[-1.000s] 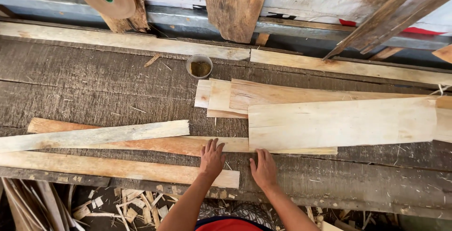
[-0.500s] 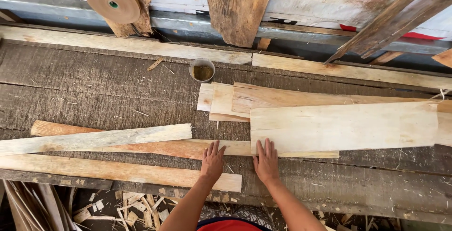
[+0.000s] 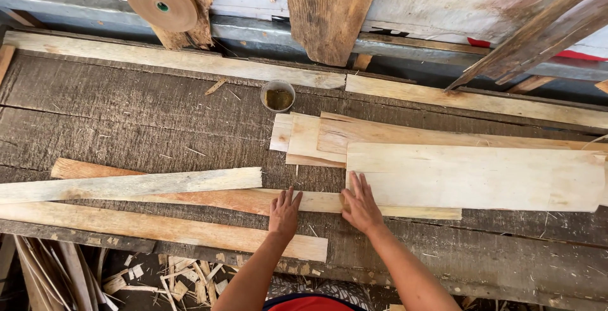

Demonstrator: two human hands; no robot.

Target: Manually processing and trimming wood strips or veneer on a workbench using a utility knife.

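Observation:
My left hand (image 3: 284, 213) lies flat, fingers spread, on a long thin wood strip (image 3: 253, 200) near the front of a dark workbench (image 3: 126, 114). Beside it my right hand (image 3: 361, 206) also rests flat, its fingers touching the near left corner of a wide pale board (image 3: 472, 177). That board tops a stack of thinner boards (image 3: 329, 135) reaching to the right. Neither hand grips anything.
Two pale slats (image 3: 130, 185) (image 3: 158, 227) lie at the front left. A small round cup (image 3: 277, 95) of brown liquid stands behind the stack. A wooden disc (image 3: 161, 0) and upright planks (image 3: 329, 10) lean at the back wall. Wood scraps (image 3: 158, 279) litter the floor below.
Both hands have slid slightly away from me along the strip, the right one reaching the wide board's corner. The camera view has shifted a little.

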